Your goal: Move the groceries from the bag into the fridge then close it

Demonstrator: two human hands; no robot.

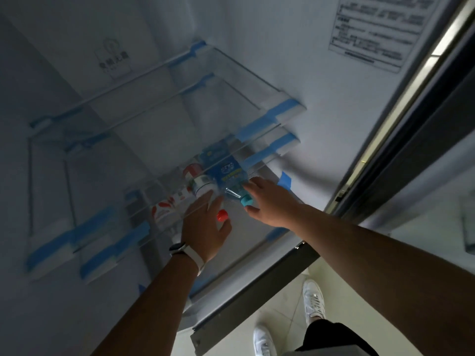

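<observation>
**Domestic kitchen setting, seen from where you stand at an open refrigerator (pixel 257 34).** The white moulded liner carries clear glass shelves (pixel 231 80), and their ends bear strips of blue tape (pixel 280 109). A printed rating label (pixel 377 29), too blurred to read, is stuck to the inner wall. A red-capped bottle (pixel 201 185) and a teal-capped bottle (pixel 228 176) lie at a lower shelf. Below the cabinet you see a pale tiled floor (pixel 290 312) and your white sneakers (pixel 313 299).
</observation>
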